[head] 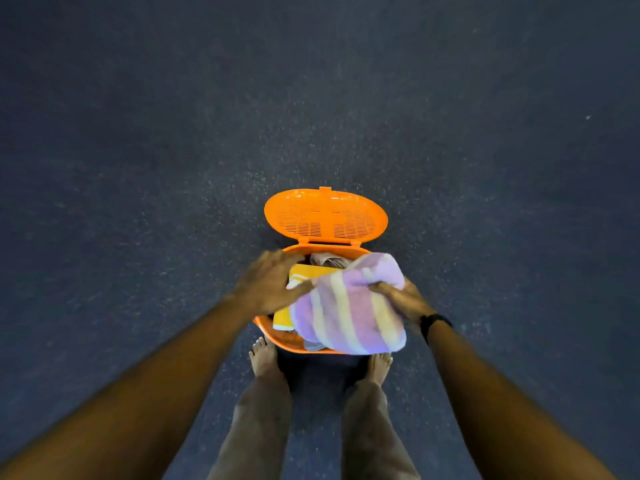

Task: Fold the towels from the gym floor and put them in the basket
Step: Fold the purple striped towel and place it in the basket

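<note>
Your right hand (401,299) grips the striped towel (349,313) over the basket (273,336)'s near rim while your left hand (268,282) lies flat on it, so it'll probably unfold or spill out unless tucked in.

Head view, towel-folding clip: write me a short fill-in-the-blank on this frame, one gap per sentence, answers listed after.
1. The striped towel is gripped by the right hand over a basket coloured ____.
2. The basket's lid stands ____.
3. Under the left hand lies a folded towel coloured ____.
4. The wristband sits on the ____ wrist.

Missing words: orange; open; yellow; right
</note>
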A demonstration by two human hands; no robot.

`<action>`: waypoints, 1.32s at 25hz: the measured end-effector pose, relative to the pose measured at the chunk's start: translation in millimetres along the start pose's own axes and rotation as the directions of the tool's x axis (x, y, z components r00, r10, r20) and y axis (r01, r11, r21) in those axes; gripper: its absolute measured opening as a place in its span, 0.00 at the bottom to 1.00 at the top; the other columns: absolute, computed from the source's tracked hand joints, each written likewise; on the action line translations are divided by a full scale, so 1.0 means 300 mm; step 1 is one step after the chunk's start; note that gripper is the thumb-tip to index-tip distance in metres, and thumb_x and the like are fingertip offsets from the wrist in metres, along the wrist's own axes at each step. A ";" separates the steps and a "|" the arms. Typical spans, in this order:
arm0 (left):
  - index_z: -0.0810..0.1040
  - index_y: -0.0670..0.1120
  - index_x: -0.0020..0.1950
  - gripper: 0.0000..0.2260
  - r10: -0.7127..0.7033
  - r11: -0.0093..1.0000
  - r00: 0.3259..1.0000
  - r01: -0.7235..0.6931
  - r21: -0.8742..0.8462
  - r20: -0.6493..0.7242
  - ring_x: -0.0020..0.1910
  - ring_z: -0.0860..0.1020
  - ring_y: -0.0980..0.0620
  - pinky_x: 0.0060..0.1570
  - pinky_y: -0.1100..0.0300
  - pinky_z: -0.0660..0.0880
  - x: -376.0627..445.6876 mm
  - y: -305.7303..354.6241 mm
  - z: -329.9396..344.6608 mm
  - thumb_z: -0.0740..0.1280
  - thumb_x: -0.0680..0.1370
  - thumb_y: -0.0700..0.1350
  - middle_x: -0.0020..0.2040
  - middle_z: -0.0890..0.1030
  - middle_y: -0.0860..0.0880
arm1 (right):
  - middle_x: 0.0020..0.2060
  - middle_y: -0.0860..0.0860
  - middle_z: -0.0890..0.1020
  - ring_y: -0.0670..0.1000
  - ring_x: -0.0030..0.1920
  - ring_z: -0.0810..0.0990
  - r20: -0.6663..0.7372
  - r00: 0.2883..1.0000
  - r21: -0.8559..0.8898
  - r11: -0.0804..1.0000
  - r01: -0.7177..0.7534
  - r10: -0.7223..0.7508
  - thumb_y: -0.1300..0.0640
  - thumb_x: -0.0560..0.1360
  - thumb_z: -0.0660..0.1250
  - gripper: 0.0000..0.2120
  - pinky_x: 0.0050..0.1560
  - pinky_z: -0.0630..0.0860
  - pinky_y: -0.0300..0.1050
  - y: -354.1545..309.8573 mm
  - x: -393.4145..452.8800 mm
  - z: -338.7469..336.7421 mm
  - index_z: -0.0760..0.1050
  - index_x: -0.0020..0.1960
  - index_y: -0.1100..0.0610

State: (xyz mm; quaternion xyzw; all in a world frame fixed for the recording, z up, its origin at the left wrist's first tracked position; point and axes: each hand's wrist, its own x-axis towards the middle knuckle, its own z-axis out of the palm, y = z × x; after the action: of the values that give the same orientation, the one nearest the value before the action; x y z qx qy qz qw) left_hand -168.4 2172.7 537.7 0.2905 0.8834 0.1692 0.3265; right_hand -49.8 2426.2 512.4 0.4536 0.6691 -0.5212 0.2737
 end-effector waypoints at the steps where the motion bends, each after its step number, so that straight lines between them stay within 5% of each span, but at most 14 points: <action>1: 0.62 0.55 0.75 0.50 0.038 0.998 0.999 -0.039 0.055 0.019 0.70 0.66 0.43 0.68 0.51 0.62 0.050 -0.022 0.130 0.39 0.62 0.81 0.72 0.69 0.46 | 0.64 0.53 0.77 0.52 0.59 0.77 0.039 0.999 0.051 0.998 -0.033 0.031 0.38 0.58 0.79 0.45 0.61 0.74 0.49 0.071 0.106 0.028 0.69 0.69 0.55; 3: 0.43 0.61 0.77 0.49 0.071 0.993 0.990 -0.082 0.086 0.123 0.78 0.52 0.45 0.74 0.46 0.53 0.145 -0.048 0.390 0.41 0.60 0.82 0.79 0.52 0.46 | 0.64 0.50 0.77 0.51 0.62 0.76 0.071 0.997 0.104 0.994 -0.025 0.018 0.41 0.62 0.78 0.37 0.63 0.73 0.52 0.175 0.277 0.075 0.71 0.67 0.51; 5: 0.34 0.63 0.75 0.48 0.075 0.991 0.981 -0.092 0.093 0.176 0.78 0.40 0.46 0.74 0.40 0.47 0.233 -0.049 0.617 0.52 0.63 0.80 0.79 0.37 0.48 | 0.69 0.52 0.73 0.51 0.67 0.73 -0.075 0.989 0.031 0.991 0.130 -0.127 0.45 0.69 0.75 0.34 0.66 0.71 0.52 0.288 0.418 0.101 0.68 0.71 0.51; 7: 0.38 0.59 0.77 0.49 0.149 0.976 0.987 -0.157 0.150 0.060 0.78 0.41 0.44 0.72 0.35 0.46 0.299 -0.044 0.741 0.58 0.65 0.76 0.79 0.40 0.46 | 0.74 0.55 0.64 0.53 0.72 0.64 -0.287 0.886 -0.171 0.929 0.327 -0.365 0.42 0.73 0.67 0.36 0.70 0.64 0.51 0.358 0.464 0.096 0.59 0.76 0.54; 8: 0.42 0.57 0.78 0.50 0.190 0.964 0.982 -0.188 0.188 0.007 0.78 0.44 0.43 0.71 0.33 0.46 0.329 -0.033 0.780 0.58 0.64 0.76 0.79 0.44 0.44 | 0.76 0.57 0.59 0.54 0.74 0.60 -0.281 0.824 -0.322 0.858 0.401 -0.491 0.40 0.74 0.62 0.36 0.72 0.59 0.51 0.389 0.482 0.083 0.57 0.76 0.55; 12: 0.44 0.55 0.79 0.56 0.152 0.965 0.988 -0.147 0.216 -0.004 0.78 0.44 0.41 0.70 0.31 0.45 0.367 -0.026 0.825 0.56 0.58 0.79 0.79 0.45 0.43 | 0.76 0.65 0.48 0.61 0.77 0.43 0.140 0.735 -0.727 0.435 0.531 -0.664 0.22 0.62 0.59 0.55 0.75 0.45 0.59 0.489 0.500 0.055 0.51 0.77 0.55; 16: 0.49 0.53 0.79 0.55 0.155 0.949 0.987 -0.158 0.272 0.035 0.77 0.47 0.37 0.70 0.30 0.44 0.399 -0.056 0.884 0.57 0.58 0.79 0.79 0.48 0.41 | 0.75 0.67 0.50 0.71 0.74 0.48 0.260 0.815 -0.876 0.230 0.425 -0.518 0.18 0.54 0.57 0.66 0.70 0.54 0.73 0.532 0.603 0.101 0.43 0.77 0.57; 21: 0.57 0.53 0.78 0.54 0.126 0.944 0.992 -0.126 0.304 0.019 0.76 0.55 0.34 0.67 0.27 0.48 0.543 -0.143 1.006 0.59 0.58 0.80 0.77 0.57 0.38 | 0.76 0.65 0.49 0.71 0.75 0.43 0.228 0.895 -0.919 0.220 0.328 -0.382 0.19 0.52 0.53 0.66 0.72 0.46 0.70 0.593 0.821 0.205 0.39 0.78 0.57; 23: 0.58 0.54 0.78 0.51 0.129 0.947 0.992 -0.123 0.296 0.000 0.75 0.56 0.34 0.67 0.27 0.48 0.592 -0.174 1.060 0.56 0.61 0.80 0.76 0.60 0.38 | 0.76 0.67 0.48 0.71 0.75 0.43 0.173 0.901 -0.914 0.276 0.297 -0.397 0.18 0.52 0.58 0.68 0.73 0.44 0.68 0.625 0.888 0.237 0.39 0.78 0.56; 27: 0.59 0.55 0.77 0.50 0.118 0.942 0.993 -0.109 0.319 -0.009 0.75 0.57 0.33 0.67 0.27 0.49 0.633 -0.184 1.095 0.57 0.61 0.80 0.75 0.62 0.38 | 0.74 0.69 0.57 0.71 0.73 0.56 0.073 0.887 -0.893 0.365 0.261 -0.456 0.28 0.47 0.75 0.71 0.72 0.54 0.66 0.647 0.969 0.269 0.41 0.77 0.52; 31: 0.61 0.54 0.77 0.52 0.086 0.948 0.996 -0.090 0.305 0.025 0.74 0.58 0.32 0.66 0.27 0.48 0.587 -0.112 1.027 0.54 0.59 0.81 0.75 0.63 0.37 | 0.73 0.67 0.62 0.70 0.71 0.63 0.065 0.906 -0.870 0.420 0.257 -0.419 0.35 0.50 0.77 0.68 0.68 0.63 0.66 0.615 0.884 0.226 0.41 0.77 0.51; 33: 0.60 0.54 0.77 0.53 0.076 0.945 0.995 -0.094 0.314 0.068 0.74 0.58 0.32 0.66 0.25 0.48 0.562 -0.079 0.990 0.54 0.58 0.82 0.75 0.61 0.37 | 0.72 0.67 0.64 0.70 0.70 0.65 0.077 0.923 -0.858 0.446 0.254 -0.377 0.31 0.47 0.76 0.71 0.66 0.66 0.68 0.600 0.841 0.187 0.41 0.77 0.52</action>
State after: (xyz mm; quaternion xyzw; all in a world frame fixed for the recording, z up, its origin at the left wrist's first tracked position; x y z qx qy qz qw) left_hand -81.7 2291.9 228.9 0.3814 0.8765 0.0310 0.2921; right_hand -5.8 2462.5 202.8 0.1582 0.9254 -0.1353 0.3168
